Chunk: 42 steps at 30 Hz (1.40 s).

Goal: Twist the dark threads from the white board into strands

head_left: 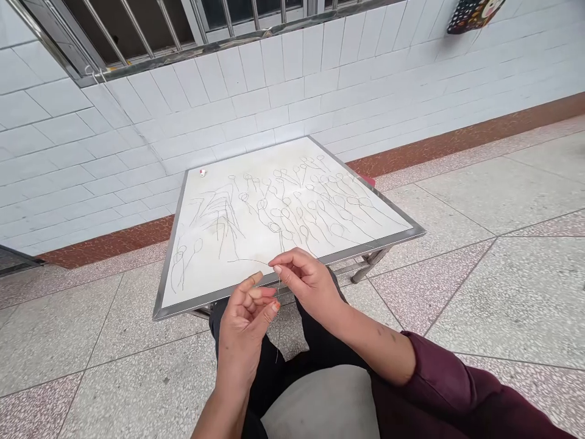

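Note:
Between thumb and forefinger, my right hand [311, 283] pinches a thin dark wire [249, 260] at the table's near edge. One end stretches left over the white tabletop [210, 274]. The other part drops past the fingertips of my left hand [247, 317] and hangs above my lap. My left fingers are curled, with thumb and fingertips close together at the hanging wire; their exact contact is hard to see. Many looped wire pieces [286, 213] with loose tails lie across the table. Bent wire lengths without clear loops [222, 204] lie at the left.
A small white object [203, 173] sits by the table's far left corner. The grey metal rim [365, 244] borders the tabletop. Behind stand a white tiled wall [256, 110] and a barred window [183, 24]. A grey cushion-like thing [324, 402] rests on my lap.

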Tool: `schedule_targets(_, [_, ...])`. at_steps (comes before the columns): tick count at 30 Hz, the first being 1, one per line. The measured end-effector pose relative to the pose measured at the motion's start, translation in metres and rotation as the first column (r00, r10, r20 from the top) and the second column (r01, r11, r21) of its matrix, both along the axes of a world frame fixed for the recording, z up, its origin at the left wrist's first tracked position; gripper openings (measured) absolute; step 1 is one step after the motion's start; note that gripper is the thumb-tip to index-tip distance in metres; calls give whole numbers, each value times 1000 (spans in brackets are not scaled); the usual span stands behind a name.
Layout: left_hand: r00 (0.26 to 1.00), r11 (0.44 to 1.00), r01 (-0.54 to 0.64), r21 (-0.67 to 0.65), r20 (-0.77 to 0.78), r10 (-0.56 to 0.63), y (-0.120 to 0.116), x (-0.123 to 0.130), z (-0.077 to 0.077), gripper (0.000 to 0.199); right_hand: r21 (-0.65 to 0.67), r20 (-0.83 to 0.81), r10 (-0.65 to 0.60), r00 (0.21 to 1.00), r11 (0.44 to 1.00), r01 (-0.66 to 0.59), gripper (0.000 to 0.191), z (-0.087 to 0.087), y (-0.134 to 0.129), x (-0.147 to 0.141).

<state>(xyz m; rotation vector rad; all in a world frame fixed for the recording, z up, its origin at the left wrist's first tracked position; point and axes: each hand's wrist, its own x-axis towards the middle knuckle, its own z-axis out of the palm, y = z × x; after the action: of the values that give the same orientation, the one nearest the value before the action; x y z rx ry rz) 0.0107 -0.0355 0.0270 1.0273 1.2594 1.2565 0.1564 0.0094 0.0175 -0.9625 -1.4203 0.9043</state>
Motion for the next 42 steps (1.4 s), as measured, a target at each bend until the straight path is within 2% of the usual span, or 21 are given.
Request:
schedule_targets(5, [1000,999,6,44,-12,-5,-1,8,-10,50,-13,18,1,1000,1000,-1,12,-1,-1,-2])
schedule_targets(12, [993,995,-39,88,-109,48,-4,10,-7,48,5,21,23,1000,1000,-23,14,-7,2,-6])
schedule_targets(18, [980,993,-71,93,-177,86,-5,10,-11,51,-1,-2,23,1000,1000,-23,11,-12,5,-6])
schedule_targets(25, [959,995,-45,90,-276,69,-4,7,-17,56,-44,-9,53,999,998,-53,10,-15,8,-6])
schedule_targets(29, [973,995,-38,94,-224,58,-3,6,-25,55,-99,-16,60,998,993,-62,9,-20,10,-8])
schedule_targets(34, [996,998,-53,23,-66,55,1,3,-42,62,-185,-60,49,997,981,-59,13,-33,27,-12])
schedule_targets(38, [998,998,-50,-35,44,52,5,-3,-60,62,-246,-83,79,993,964,-97,19,-47,58,-23])
schedule_targets(42, [987,992,-63,-112,141,79,11,-9,-76,61,-279,-13,79,997,957,-79,19,-61,99,-43])
